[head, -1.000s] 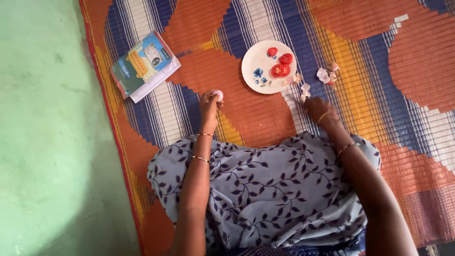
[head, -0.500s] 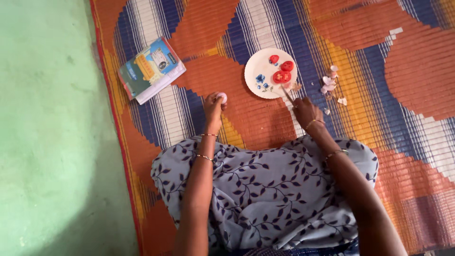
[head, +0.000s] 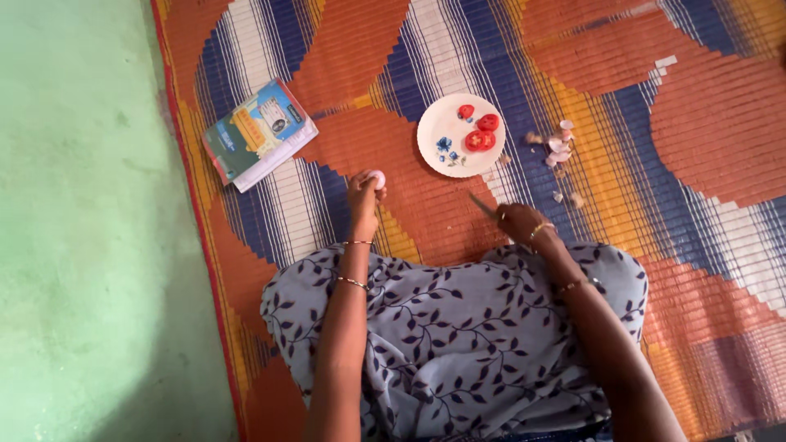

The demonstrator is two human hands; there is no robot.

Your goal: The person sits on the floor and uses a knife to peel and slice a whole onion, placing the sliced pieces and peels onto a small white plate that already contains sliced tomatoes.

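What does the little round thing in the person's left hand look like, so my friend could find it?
Start at the big orange and blue striped mat, then find the white plate with red slices. Down-left of it, the left hand pinches a small pale round thing in its fingertips. It is whitish and whole, unlike the red slices and the scattered peel scraps.

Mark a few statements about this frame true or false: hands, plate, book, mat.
1. The left hand holds a small pale round thing. True.
2. The right hand grips a spoon. False: it holds a thin knife.
3. The white plate carries red slices. True.
4. The book lies on the plate. False: it lies apart on the striped mat, near the green floor.
5. Pale peel scraps lie on the mat beside the plate. True.
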